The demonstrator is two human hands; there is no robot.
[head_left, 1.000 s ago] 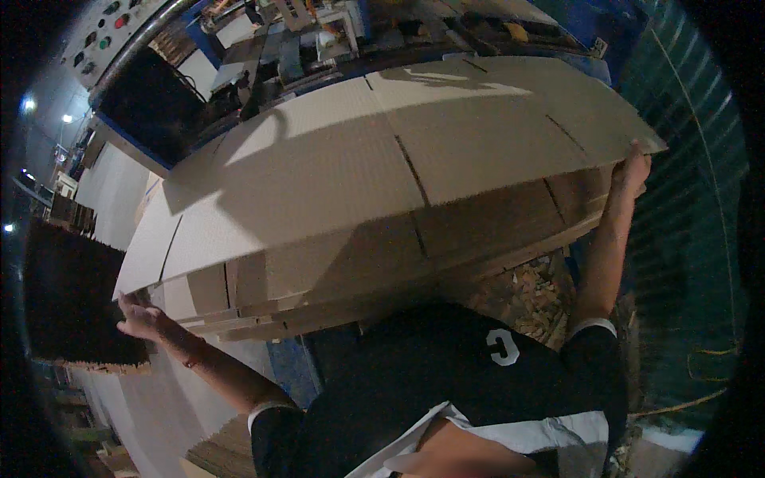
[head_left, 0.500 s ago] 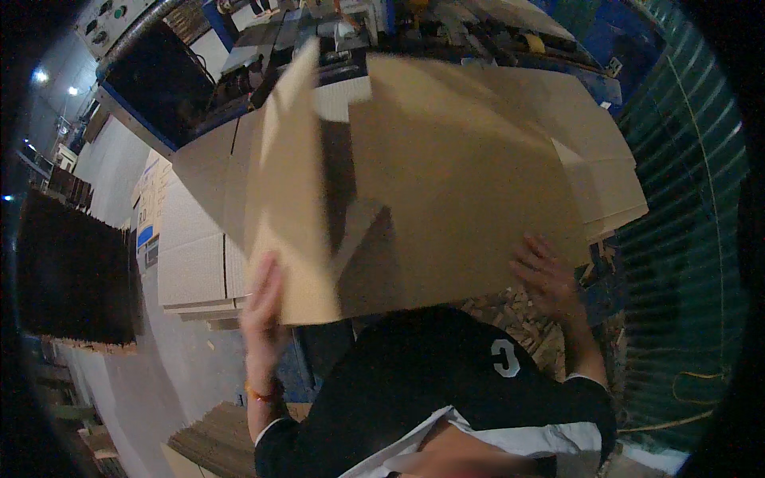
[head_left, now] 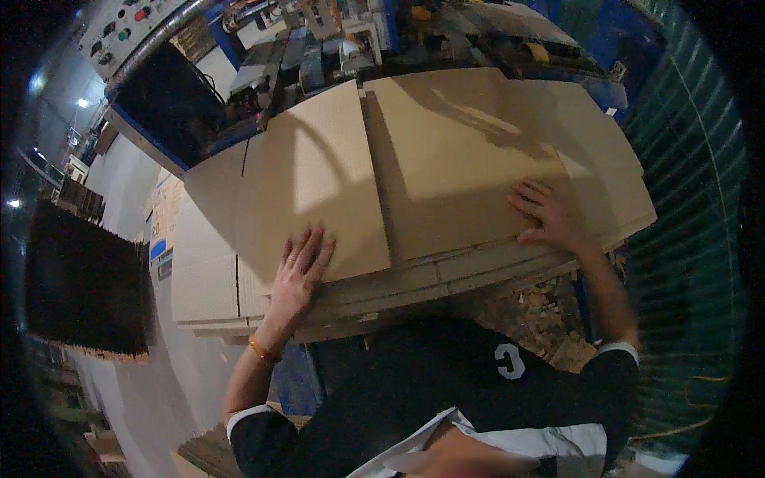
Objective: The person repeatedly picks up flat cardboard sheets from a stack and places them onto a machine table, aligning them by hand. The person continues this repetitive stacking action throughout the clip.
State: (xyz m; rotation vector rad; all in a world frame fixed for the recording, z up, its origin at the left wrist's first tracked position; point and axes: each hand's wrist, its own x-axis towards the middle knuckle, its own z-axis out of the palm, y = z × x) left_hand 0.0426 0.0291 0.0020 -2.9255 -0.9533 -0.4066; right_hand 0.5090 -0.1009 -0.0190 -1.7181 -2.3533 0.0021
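Note:
A brown folded cardboard sheet (head_left: 446,167) lies on a stack of flat cardboard sheets in front of me. Its left panel (head_left: 335,191) is folded over flat, leaving a narrow dark gap beside the right panel. My left hand (head_left: 300,271) rests on the near part of that left panel, fingers stretched out and pointing away from me. On the right panel, close to its near right corner, lies my right hand (head_left: 548,213) with fingers apart. Neither hand grips anything. Below the folded piece, the edges of the stacked sheets (head_left: 446,271) show.
A blue-framed machine (head_left: 319,56) with rollers and belts stands beyond the stack, its control panel (head_left: 119,36) at upper left. A dark cardboard pile (head_left: 84,279) stands on the left floor. Green corrugated sheeting (head_left: 685,223) rises on the right. Cardboard scraps (head_left: 542,319) lie below the stack.
The left panel, raised and blurred before, now lies flat. My left hand has moved from its outer edge onto its top. My right hand has shifted slightly farther from me.

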